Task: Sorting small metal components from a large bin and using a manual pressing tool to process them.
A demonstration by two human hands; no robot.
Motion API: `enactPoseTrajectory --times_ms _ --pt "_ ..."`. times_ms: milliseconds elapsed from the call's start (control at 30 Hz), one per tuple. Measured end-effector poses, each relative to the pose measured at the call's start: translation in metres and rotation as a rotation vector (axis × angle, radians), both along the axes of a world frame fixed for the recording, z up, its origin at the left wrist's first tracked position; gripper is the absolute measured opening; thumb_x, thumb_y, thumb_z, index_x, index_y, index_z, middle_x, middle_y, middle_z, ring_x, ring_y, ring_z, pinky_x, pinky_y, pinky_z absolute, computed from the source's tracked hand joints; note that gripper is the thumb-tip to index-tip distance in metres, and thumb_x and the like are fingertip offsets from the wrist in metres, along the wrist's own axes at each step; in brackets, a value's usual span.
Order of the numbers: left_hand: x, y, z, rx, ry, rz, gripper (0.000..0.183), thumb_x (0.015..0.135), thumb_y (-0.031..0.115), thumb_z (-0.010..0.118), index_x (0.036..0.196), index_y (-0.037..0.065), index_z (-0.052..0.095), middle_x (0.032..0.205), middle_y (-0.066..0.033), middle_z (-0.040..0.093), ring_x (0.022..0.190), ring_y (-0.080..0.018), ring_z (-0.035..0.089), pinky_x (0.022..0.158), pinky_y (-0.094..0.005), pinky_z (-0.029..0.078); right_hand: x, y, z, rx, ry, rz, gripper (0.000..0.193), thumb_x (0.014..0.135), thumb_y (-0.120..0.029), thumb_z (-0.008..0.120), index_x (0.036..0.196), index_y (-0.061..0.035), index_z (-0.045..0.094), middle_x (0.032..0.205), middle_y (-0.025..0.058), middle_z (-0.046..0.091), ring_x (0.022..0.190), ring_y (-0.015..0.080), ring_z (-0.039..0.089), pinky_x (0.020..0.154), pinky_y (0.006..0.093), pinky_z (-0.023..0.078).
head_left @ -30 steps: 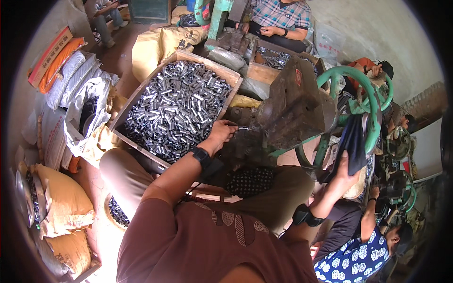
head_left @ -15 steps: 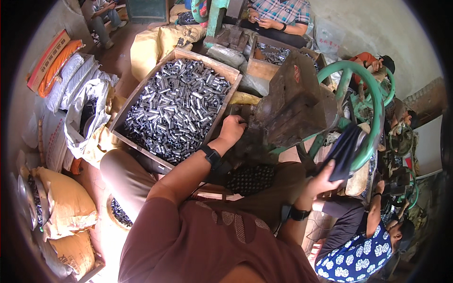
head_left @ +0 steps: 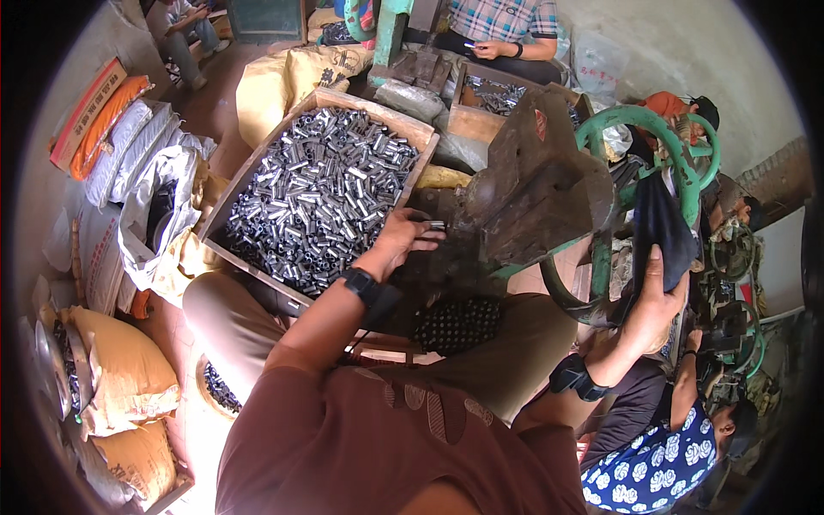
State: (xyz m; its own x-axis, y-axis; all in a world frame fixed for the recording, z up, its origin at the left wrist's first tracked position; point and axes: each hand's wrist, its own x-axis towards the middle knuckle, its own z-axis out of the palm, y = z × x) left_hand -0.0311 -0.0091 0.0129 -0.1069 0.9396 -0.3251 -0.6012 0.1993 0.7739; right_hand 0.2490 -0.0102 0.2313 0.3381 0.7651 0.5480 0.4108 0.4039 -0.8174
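Observation:
My left hand [head_left: 402, 239] pinches a small shiny metal tube [head_left: 438, 225] between thumb and fingers, at the left side of a dark, greasy hand press [head_left: 541, 184]. Beside that hand, a wooden tray [head_left: 249, 187] is heaped with many similar metal tubes [head_left: 330, 193]. At the right, my right hand [head_left: 657, 296] is closed round a dark cloth [head_left: 659, 225] wrapped over part of the press's green handwheel [head_left: 678, 137]. The cloth hides the grip beneath it. The press body hides part of the wheel.
A second wooden box [head_left: 476, 124] of metal parts stands behind the press, near a seated person in a checked shirt [head_left: 506, 21]. Close on my right sits a co-worker in a flowered shirt [head_left: 657, 463]. Yellow sacks [head_left: 129, 369] and stacked bags [head_left: 129, 142] line the left side.
My left hand has drawn back slightly from the press, and a metal tube now shows in its fingers. My right hand has swung right with the cloth as the handwheel turned.

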Motion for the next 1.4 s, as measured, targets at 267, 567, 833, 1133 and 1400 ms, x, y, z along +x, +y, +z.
enactPoseTrajectory --times_ms 267,567,833,1133,1400 --pt "0.018 0.007 -0.01 -0.06 0.273 0.045 0.017 0.078 0.002 0.062 0.092 -0.007 0.058 0.075 -0.0099 0.061 0.053 -0.0143 0.057 0.04 -0.0233 0.042 0.0 -0.008 -0.02 0.056 0.07 -0.081 0.042 0.079 -0.017 0.067 0.11 0.0061 0.053 0.102 0.0113 0.058 0.089 0.017 0.053 0.084 0.028 0.04" --pt "0.035 0.023 -0.025 0.015 0.692 0.122 0.015 0.074 0.003 0.064 0.088 -0.002 0.065 0.072 -0.0108 0.063 0.058 -0.0165 0.055 0.052 -0.0261 0.042 0.006 0.003 0.002 -0.017 -0.028 0.047 0.047 0.079 -0.025 0.067 0.111 0.007 0.053 0.103 0.0116 0.059 0.09 0.016 0.052 0.085 0.0261 0.038" --pt "0.042 0.026 -0.029 0.177 1.071 0.249 0.018 0.072 0.003 0.057 0.089 -0.002 0.064 0.087 -0.0219 0.062 0.085 -0.0332 0.061 0.076 -0.0342 0.047 0.02 0.014 -0.133 0.478 -0.023 -0.29 0.053 0.075 -0.023 0.072 0.113 0.0086 0.052 0.103 0.0179 0.059 0.087 0.0218 0.057 0.078 0.0318 0.045" --pt "0.006 -0.011 -0.013 0.166 1.179 0.248 0.027 0.07 0.008 0.062 0.097 0.001 0.063 0.094 -0.0216 0.061 0.091 -0.0367 0.058 0.082 -0.036 0.046 0.009 -0.007 -0.03 0.079 -0.224 -0.348 0.066 0.08 -0.039 0.064 0.12 0.0097 0.044 0.114 0.021 0.054 0.102 0.0264 0.052 0.092 0.0325 0.037" --pt "-0.113 -0.117 0.004 -0.033 1.813 0.13 0.012 0.073 0.006 0.058 0.085 0.005 0.059 0.087 -0.0172 0.057 0.07 -0.0347 0.059 0.062 -0.0404 0.05 -0.117 -0.064 -0.083 0.326 -0.574 0.445 0.013 0.081 -0.007 0.055 0.093 -0.0022 0.059 0.093 0.0143 0.059 0.086 0.0254 0.056 0.075 0.0331 0.046"
